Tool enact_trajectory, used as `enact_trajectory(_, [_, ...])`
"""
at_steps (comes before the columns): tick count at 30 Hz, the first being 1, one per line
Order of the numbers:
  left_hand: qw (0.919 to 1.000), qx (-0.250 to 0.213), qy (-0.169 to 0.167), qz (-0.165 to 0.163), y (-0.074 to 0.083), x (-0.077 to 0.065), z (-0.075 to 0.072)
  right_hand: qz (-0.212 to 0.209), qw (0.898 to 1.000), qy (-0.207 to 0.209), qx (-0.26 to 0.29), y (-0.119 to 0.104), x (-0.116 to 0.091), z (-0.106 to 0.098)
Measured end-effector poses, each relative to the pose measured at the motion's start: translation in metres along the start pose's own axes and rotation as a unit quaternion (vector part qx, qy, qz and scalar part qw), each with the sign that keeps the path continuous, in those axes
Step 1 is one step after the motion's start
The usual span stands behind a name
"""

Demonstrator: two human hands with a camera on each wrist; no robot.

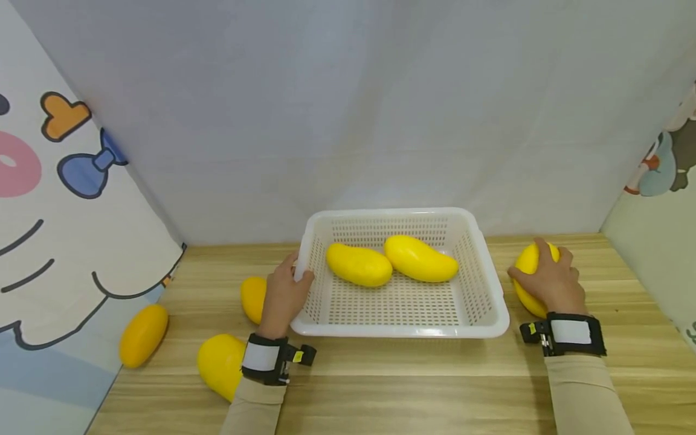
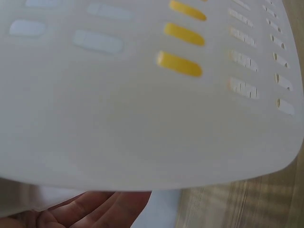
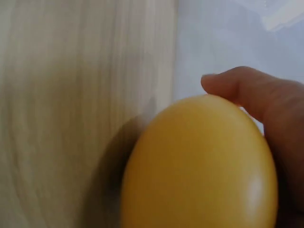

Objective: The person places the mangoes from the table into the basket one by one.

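Observation:
A white plastic basket (image 1: 391, 331) with slotted walls stands mid-table, holding two yellow mangoes, one on the left (image 1: 359, 266) and one on the right (image 1: 420, 260). My left hand (image 1: 284, 299) grips its left rim, thumb on top and fingers outside. In the left wrist view the basket wall (image 2: 142, 137) fills most of the picture, and the fingers (image 2: 102, 209) show below it. To the right of the basket, my right hand (image 1: 554, 284) holds another mango (image 1: 527, 266) from above, fingers curled over it. That mango (image 3: 199, 166) looms large in the right wrist view.
Three more mangoes lie on the wooden table left of the basket: one (image 1: 252, 299) partly behind my left hand, one (image 1: 220, 362) beside the left wrist strap, and an oranger one (image 1: 144, 335) by the left wall panel. A pale curtain (image 1: 380, 121) hangs behind.

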State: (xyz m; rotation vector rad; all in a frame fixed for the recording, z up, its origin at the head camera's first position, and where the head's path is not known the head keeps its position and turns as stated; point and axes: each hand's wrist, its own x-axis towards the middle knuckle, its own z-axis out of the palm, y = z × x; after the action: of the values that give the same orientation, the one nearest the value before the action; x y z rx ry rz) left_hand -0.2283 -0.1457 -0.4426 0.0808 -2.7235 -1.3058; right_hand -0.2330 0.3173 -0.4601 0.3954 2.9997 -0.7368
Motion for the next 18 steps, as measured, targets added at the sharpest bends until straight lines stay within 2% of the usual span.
enact_trajectory(18, [0.9999,-0.007,-0.007,-0.007,0.0000,0.0001,-0.0002,-0.006,1.000,0.019,0.017,0.0027,-0.0018,-0.0008])
